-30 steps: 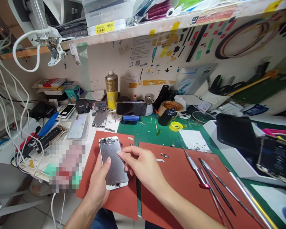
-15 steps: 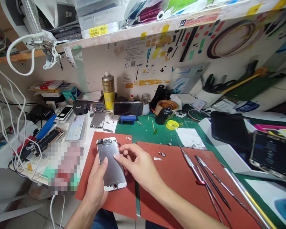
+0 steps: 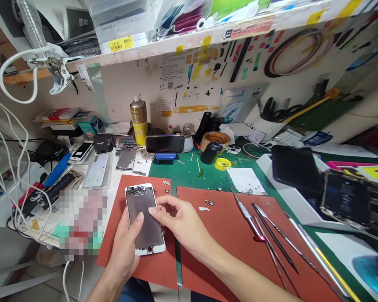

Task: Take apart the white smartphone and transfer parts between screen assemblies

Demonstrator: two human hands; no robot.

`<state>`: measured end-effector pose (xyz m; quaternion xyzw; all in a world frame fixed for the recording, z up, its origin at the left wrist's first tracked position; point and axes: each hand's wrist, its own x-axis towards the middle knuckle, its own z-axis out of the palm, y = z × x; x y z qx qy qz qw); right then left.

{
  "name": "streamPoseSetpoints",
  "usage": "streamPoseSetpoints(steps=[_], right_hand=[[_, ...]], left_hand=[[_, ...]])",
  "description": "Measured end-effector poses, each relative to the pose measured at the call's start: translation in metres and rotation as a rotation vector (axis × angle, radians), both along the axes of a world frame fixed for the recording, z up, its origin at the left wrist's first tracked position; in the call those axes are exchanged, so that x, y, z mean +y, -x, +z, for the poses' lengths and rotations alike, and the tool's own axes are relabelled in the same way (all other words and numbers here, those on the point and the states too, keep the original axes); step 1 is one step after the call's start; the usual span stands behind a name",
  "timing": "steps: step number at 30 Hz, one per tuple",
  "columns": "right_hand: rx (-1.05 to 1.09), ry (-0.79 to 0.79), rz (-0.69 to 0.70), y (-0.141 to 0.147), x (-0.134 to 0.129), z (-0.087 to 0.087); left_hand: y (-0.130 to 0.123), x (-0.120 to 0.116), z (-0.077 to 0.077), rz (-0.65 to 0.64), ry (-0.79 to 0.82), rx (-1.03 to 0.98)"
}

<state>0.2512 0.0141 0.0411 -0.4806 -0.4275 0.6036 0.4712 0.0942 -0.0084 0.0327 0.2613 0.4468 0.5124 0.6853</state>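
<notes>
A white-edged phone screen assembly (image 3: 145, 235) is held over the red mat with its grey metal back plate facing up. My left hand (image 3: 126, 235) grips it from the left and below, thumb lying on the plate. From the right, my right hand (image 3: 179, 220) is closed on the screen's edge, its thumb pressing on the plate and its other fingers partly hidden. Flex parts show at the screen's top end and a round button hole at its bottom. Small metal parts (image 3: 204, 208) lie on the red mat (image 3: 214, 226) right of my hands.
Tweezers (image 3: 271, 247), a silver-handled tool (image 3: 245, 212) and other slim tools lie at the right. Behind stand a phone on a blue stand (image 3: 165, 157), a spray can (image 3: 139, 121) and a black bottle (image 3: 211, 152). A white tray (image 3: 297, 201) holds phone parts.
The view has turned slightly to the right. The screen has tilted a little in my hands, and its plate looks darker. Both hands keep nearly the same hold.
</notes>
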Motion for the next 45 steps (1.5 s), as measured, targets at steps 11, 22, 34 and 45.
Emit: streamPoseSetpoints(steps=[11, 22, 34, 45], right_hand=[[-0.031, -0.031, 0.013, -0.0015, -0.0013, 0.0022], [-0.042, -0.040, 0.033, -0.0018, -0.0019, 0.0006], [-0.077, -0.056, 0.025, -0.0011, -0.0029, -0.0009], [-0.105, -0.090, 0.025, -0.0017, -0.0026, 0.0008]], left_hand=[[0.0030, 0.0006, -0.0070, -0.044, -0.051, 0.020], [0.0027, 0.0002, -0.0101, -0.036, -0.078, 0.077], [0.0019, 0.0011, -0.0086, -0.033, -0.069, 0.083], [0.0033, 0.0009, -0.0083, -0.051, -0.072, 0.096]])
